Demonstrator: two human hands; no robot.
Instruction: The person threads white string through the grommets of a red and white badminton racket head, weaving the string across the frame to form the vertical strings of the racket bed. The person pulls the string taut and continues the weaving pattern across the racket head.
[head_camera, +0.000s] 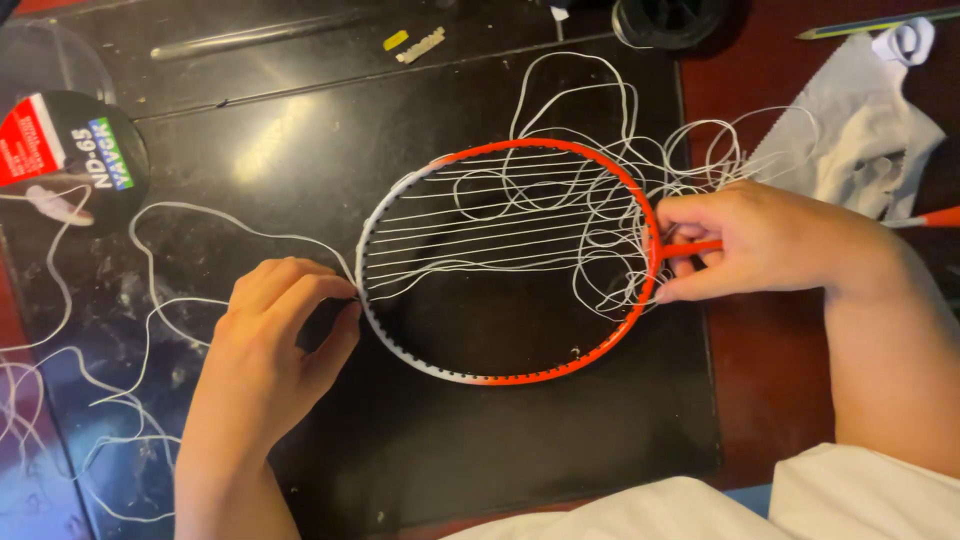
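I see the racket (505, 262) flat on the black mat (520, 440) between my hands: right hand (765, 240) grips its throat, left hand (275, 335) pinches white string (190, 215) at the rim.

Bare black mat (520, 430) is left near the racket frame (500, 375). Loose white string (160, 300) is spread across the left, tangled loops (690, 150) are piled far right, and a crumpled cloth (860, 140) lies beyond them.
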